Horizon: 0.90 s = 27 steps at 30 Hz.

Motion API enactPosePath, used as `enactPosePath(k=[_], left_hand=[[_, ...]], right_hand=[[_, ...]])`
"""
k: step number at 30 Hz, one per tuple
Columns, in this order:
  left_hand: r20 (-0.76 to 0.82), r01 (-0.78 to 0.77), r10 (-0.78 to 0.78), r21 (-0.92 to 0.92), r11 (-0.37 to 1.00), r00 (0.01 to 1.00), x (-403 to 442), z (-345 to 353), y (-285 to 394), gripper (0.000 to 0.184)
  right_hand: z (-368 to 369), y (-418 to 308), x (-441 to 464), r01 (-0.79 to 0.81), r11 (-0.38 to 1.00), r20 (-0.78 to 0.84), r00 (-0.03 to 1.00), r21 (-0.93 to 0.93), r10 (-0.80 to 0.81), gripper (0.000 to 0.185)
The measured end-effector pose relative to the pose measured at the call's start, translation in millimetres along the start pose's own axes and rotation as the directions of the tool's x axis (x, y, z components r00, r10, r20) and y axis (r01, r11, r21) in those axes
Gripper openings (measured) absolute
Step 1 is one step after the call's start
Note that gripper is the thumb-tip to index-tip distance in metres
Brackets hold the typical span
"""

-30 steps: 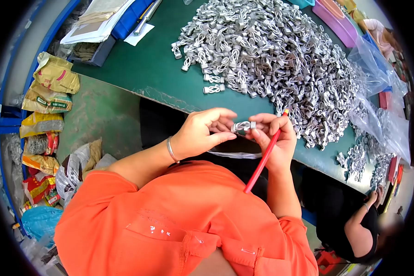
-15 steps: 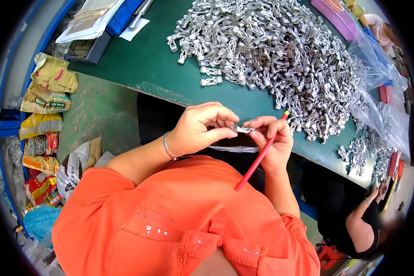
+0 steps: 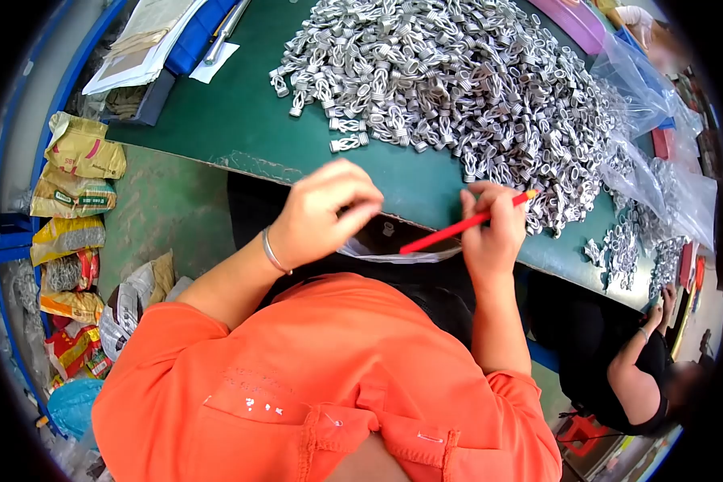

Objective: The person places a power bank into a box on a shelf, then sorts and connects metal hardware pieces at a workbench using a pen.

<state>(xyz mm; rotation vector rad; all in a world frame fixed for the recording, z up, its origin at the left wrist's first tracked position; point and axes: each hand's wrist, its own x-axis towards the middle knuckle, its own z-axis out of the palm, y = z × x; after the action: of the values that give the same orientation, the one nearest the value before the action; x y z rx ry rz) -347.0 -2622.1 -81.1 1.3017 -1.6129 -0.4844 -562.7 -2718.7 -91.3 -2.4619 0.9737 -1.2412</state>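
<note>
We note the right hand (image 3: pixel 494 234) gripping a slender, yellow-tipped red rod (image 3: pixel 445 232); the left hand (image 3: pixel 323 210) curls; whether it pinches anything, we cannot tell.

My orange shirt (image 3: pixel 329 345) is brightly lit; the table (image 3: pixel 241 104) shines just past three o'clock. My left hand (image 3: pixel 328 213) blurs slightly; the blue frame (image 3: pixel 10 247) bows at nine o'clock.

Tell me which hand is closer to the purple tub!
Right. The right hand is across the silver pile from the purple tub; the left hand is farther away, off to the left.
</note>
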Motion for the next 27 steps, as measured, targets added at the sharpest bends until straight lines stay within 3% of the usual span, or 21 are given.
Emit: enactPosePath(k=[2,3,5,11,16,19,21,23,25,27], left_hand=[[-0.151,0.100,-0.081,0.127,0.987,0.985,8,-7,-4,0.012],[-0.205,0.165,-0.119,0.226,0.960,0.972,12,-10,-8,0.015],[-0.237,0.144,-0.042,0.436,0.888,0.971,14,-13,-26,0.017],[-0.069,0.065,-0.048,0.272,0.960,0.996,12,1,-26,0.015],[-0.042,0.014,-0.005,0.202,0.979,0.999,12,12,-24,0.019],[-0.054,0.047,-0.039,0.151,0.987,0.998,11,11,-21,0.023],[-0.092,0.123,-0.116,0.076,0.989,0.989,11,9,-11,0.026],[-0.079,0.162,-0.162,-0.006,0.987,0.984,7,11,-6,0.028],[0.072,0.302,-0.294,-0.229,0.925,0.953,4,13,-1,0.029],[0.102,0.317,-0.301,-0.326,0.891,0.948,-2,17,-1,0.026]], right_hand=[[-1,6,7,-0.025,0.975,0.049,0.998,-0.222,0.036,0.031],[0,5,8,-0.020,0.976,0.045,0.999,-0.216,0.030,0.031],[3,0,9,-0.088,0.910,0.042,0.993,-0.405,0.114,0.031],[6,-1,12,-0.105,0.877,0.031,0.990,-0.469,0.136,0.025],[3,1,5,-0.044,0.875,0.042,0.996,-0.483,0.073,0.021],[5,1,-2,-0.004,0.930,0.041,0.999,-0.368,0.020,0.024],[11,-4,-6,-0.006,1.000,-0.018,1.000,-0.024,0.006,0.028],[16,-11,-10,-0.038,0.979,-0.028,0.999,0.202,0.044,0.031],[17,-19,-8,0.055,0.966,-0.066,0.997,0.252,-0.040,0.033],[15,-27,-6,0.103,0.946,-0.069,0.994,0.306,-0.086,0.035]])
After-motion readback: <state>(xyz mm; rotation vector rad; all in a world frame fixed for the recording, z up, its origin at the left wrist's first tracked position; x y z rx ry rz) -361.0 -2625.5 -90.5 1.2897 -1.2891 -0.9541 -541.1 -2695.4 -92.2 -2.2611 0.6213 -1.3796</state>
